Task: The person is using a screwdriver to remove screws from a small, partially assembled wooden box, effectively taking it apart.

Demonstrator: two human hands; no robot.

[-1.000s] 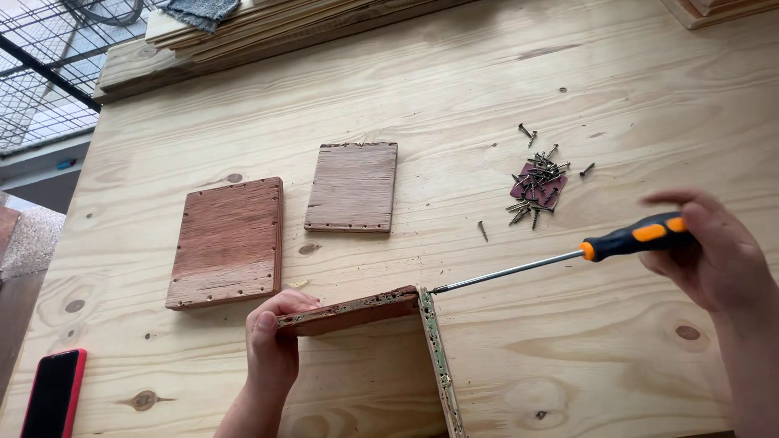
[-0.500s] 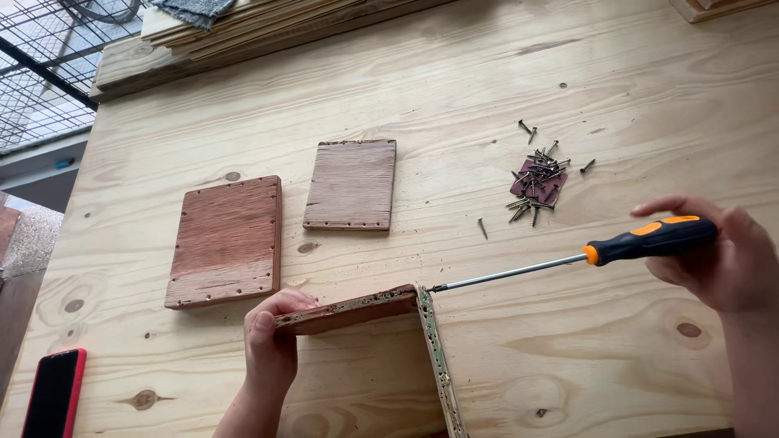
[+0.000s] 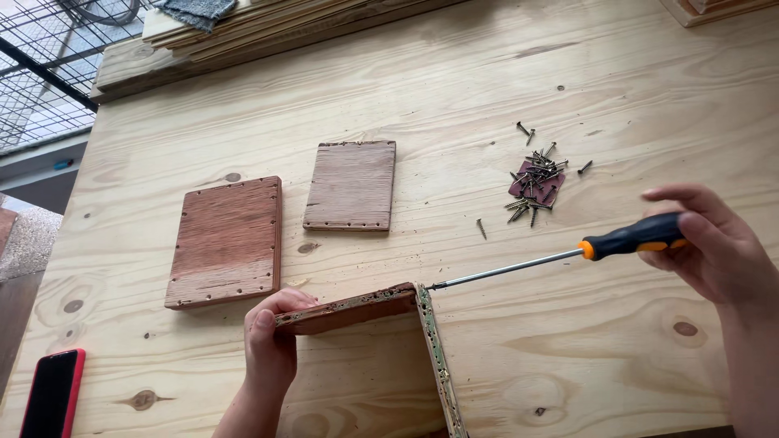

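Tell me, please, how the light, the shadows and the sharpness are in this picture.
Head view: soft, even daylight, no glare on the plywood table; faint shadows beside the screws and two flat boards; the screwdriver, left hand and right hand look sharp, without motion blur.

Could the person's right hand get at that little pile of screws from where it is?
Probably yes. The pile of screws lies in the open on the wooden table, with nothing between it and the right hand. But that hand is full: it grips the screwdriver, whose tip sits at the board corner.
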